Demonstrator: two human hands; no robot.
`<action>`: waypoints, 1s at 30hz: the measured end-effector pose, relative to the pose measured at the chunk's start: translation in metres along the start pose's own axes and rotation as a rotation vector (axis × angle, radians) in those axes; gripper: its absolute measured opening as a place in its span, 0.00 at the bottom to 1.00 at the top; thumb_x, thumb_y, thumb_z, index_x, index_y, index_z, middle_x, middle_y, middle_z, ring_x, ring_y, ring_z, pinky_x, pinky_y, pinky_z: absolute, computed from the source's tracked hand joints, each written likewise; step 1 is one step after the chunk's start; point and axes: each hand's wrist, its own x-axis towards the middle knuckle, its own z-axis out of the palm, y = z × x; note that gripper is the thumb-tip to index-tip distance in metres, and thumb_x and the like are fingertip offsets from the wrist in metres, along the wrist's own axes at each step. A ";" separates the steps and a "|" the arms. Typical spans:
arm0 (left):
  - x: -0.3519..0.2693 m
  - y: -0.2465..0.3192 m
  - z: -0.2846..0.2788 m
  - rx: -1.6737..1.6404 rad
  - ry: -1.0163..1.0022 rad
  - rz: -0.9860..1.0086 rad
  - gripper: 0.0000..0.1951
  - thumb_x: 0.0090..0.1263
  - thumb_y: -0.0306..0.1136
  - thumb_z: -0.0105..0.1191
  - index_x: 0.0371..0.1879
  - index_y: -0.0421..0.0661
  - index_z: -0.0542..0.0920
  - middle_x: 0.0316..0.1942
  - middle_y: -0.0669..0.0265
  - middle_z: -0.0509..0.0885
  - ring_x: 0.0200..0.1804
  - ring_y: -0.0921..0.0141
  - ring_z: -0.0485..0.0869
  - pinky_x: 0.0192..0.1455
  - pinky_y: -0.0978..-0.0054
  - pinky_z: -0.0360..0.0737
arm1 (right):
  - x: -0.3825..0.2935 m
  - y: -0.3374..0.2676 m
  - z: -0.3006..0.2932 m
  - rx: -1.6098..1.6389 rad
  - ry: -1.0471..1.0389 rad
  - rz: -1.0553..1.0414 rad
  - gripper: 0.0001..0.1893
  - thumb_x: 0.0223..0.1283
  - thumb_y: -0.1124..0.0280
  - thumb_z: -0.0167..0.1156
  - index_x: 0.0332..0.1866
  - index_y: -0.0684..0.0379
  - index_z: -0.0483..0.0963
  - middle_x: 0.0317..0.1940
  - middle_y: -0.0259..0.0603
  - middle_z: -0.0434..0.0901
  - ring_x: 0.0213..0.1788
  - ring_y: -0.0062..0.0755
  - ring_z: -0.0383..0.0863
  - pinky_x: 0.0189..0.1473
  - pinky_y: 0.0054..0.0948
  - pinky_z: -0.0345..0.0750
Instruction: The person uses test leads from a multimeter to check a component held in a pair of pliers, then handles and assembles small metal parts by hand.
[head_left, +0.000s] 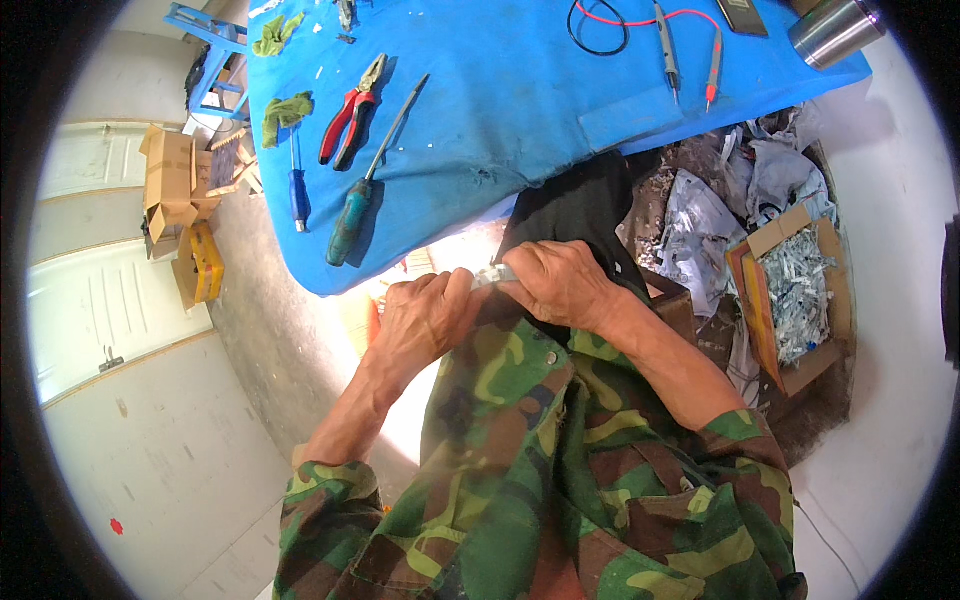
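Note:
A small whitish translucent part (493, 276) spans the gap between my two fists, in front of my body and just off the table's near edge. My left hand (429, 311) grips its left end, and my right hand (559, 281) grips its right end. The fingers cover most of it, so its exact kind cannot be told. On the blue cloth of the table (480, 97) lie combination pliers with red and black handles (350, 120), a long screwdriver with a teal handle (352, 221) and a smaller screwdriver with a blue handle (298, 199).
Multimeter probes (666, 52), a dark phone-like device (742, 16) and a steel tumbler (836, 34) sit at the table's far right. Green rags (287, 112) lie at its left. Below right stands an open carton of clear plastic pieces (796, 292) beside plastic bags (697, 232).

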 end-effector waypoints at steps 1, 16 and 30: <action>0.001 0.001 0.000 -0.004 0.003 -0.007 0.13 0.76 0.36 0.62 0.32 0.46 0.72 0.23 0.62 0.81 0.28 0.61 0.87 0.28 0.63 0.81 | 0.000 0.000 0.000 0.009 0.002 0.003 0.16 0.64 0.60 0.69 0.38 0.58 0.70 0.29 0.43 0.80 0.34 0.49 0.85 0.33 0.45 0.80; -0.007 0.013 0.027 -0.039 0.154 -0.173 0.13 0.74 0.34 0.64 0.30 0.46 0.73 0.18 0.61 0.81 0.21 0.58 0.84 0.23 0.60 0.77 | 0.000 0.000 0.002 -0.003 0.012 0.038 0.16 0.63 0.63 0.71 0.39 0.60 0.72 0.28 0.46 0.82 0.33 0.51 0.86 0.34 0.44 0.81; 0.002 0.029 0.045 -0.065 0.295 -0.277 0.14 0.74 0.34 0.63 0.30 0.45 0.72 0.18 0.57 0.82 0.22 0.58 0.85 0.24 0.60 0.79 | -0.001 0.002 0.005 -0.035 0.095 0.047 0.15 0.62 0.66 0.72 0.40 0.61 0.72 0.26 0.46 0.81 0.29 0.49 0.86 0.30 0.39 0.81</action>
